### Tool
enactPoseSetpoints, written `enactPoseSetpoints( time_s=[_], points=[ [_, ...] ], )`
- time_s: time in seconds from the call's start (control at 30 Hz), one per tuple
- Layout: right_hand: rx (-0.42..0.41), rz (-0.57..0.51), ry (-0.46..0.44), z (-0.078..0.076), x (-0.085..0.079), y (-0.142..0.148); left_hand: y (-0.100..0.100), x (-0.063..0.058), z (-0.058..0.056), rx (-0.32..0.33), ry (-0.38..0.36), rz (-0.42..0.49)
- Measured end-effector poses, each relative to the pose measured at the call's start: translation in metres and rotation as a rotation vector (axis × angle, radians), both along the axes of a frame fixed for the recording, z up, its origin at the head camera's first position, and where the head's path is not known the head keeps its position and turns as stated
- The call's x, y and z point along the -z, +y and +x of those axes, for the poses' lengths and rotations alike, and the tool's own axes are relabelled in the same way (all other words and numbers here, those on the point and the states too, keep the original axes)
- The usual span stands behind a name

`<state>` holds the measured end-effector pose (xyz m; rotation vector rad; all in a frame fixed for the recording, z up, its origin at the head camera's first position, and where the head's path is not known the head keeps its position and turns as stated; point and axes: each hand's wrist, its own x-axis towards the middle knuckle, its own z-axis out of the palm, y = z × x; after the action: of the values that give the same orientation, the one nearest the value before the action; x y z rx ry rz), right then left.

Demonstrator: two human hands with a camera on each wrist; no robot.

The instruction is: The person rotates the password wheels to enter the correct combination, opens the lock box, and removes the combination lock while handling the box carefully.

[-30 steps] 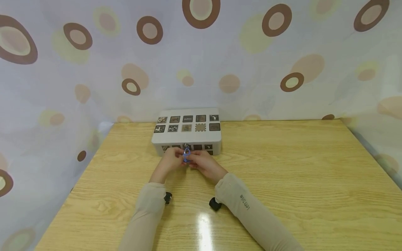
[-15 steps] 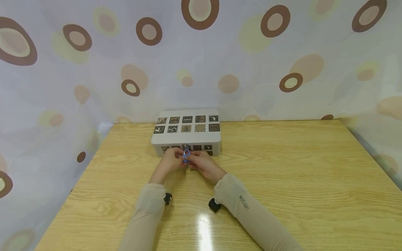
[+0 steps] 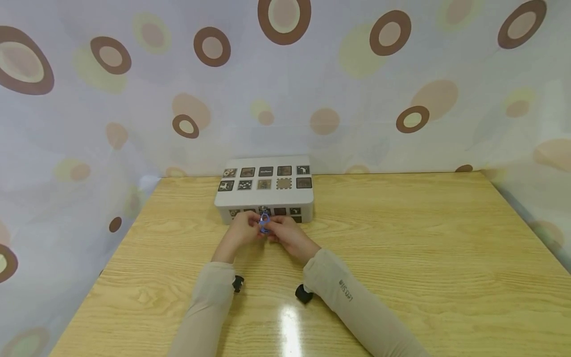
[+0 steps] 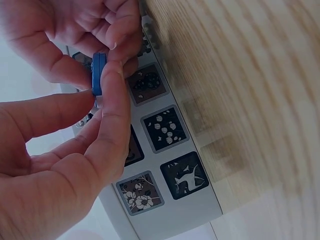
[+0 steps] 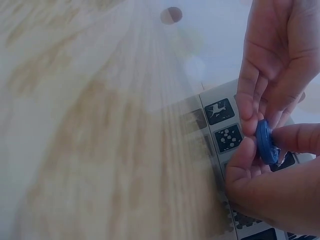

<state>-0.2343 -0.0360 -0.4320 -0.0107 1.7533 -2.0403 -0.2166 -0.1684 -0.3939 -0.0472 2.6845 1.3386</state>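
Note:
A small blue padlock [image 3: 264,226] with a loop at its top is at the metal clasp [image 3: 263,208] on the front of a white box [image 3: 267,197]. My left hand [image 3: 242,228] pinches it from the left between thumb and fingertips. From the right, my right hand [image 3: 290,234] grips it too, thumb against its face. In the left wrist view the blue padlock [image 4: 99,72] shows edge-on between both hands, a silvery bit at its lower end. The right wrist view has the padlock [image 5: 265,142] between the fingertips; part of it is hidden by them.
Dark square pictures [image 3: 265,171] decorate the box's lid and front. The box stands at the back of a wooden table [image 3: 401,248], close to a patterned curtain [image 3: 285,139]. Black wrist cameras [image 3: 304,293] sit below both forearms.
Both hands keep their hold on the padlock at the clasp. The head view has shifted slightly, so everything sits a little lower; otherwise the hands look almost still.

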Motion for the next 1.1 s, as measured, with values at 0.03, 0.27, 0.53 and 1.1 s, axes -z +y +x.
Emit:
enactPoseSetpoints(
  time_s=[0.03, 0.27, 0.53, 1.1],
  points=[
    [-0.001, 0.003, 0.001, -0.0002, 0.0003, -0.0004, -0.0001, 0.0, 0.0, 0.002, 0.001, 0.005],
    [0.005, 0.005, -0.001, -0.001, 0.0002, -0.001, -0.001, 0.001, -0.0004, 0.006, 0.02, 0.011],
    [-0.005, -0.033, -0.001, -0.002, -0.0006, 0.0, -0.001, 0.0012, -0.0022, -0.001, 0.019, 0.002],
    [-0.011, -0.001, 0.005, 0.0004, -0.0004, -0.001, -0.0004, 0.0018, 0.0004, -0.008, 0.001, 0.012]
  ],
)
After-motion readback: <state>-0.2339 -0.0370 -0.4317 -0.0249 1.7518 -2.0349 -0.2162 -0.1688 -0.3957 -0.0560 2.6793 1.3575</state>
